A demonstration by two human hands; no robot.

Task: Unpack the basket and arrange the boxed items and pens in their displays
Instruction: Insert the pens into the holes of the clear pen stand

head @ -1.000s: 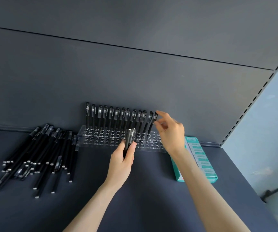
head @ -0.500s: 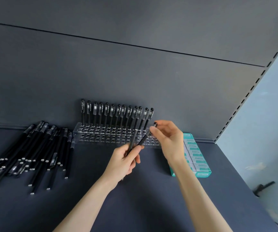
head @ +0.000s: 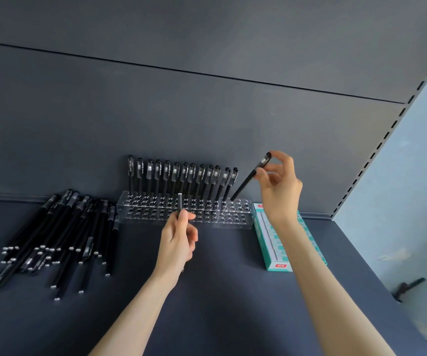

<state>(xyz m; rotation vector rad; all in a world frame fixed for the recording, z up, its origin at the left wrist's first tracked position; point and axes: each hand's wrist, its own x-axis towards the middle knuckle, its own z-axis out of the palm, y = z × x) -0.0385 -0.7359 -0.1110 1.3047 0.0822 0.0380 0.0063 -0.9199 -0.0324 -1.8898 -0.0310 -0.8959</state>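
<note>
A clear acrylic pen rack (head: 235, 219) with rows of holes stands against the back wall; several black pens (head: 179, 176) stand upright in its back row. My right hand (head: 279, 186) pinches one black pen (head: 248, 179) near its cap, tilted, its lower tip at a back-row hole just right of the standing pens. My left hand (head: 177, 242) grips another black pen (head: 180, 204) upright in front of the rack. A pile of loose black pens (head: 55, 240) lies on the shelf to the left.
A teal and white box (head: 281, 250) lies flat on the dark shelf (head: 220, 299) right of the rack, partly behind my right forearm. A slotted upright (head: 387, 140) bounds the shelf's right side, with a pale wall beyond. The basket is not in view.
My right hand took a pen from my left hand's bundle and carried it up and right to the rack's back row. My left hand now holds one visible pen.
</note>
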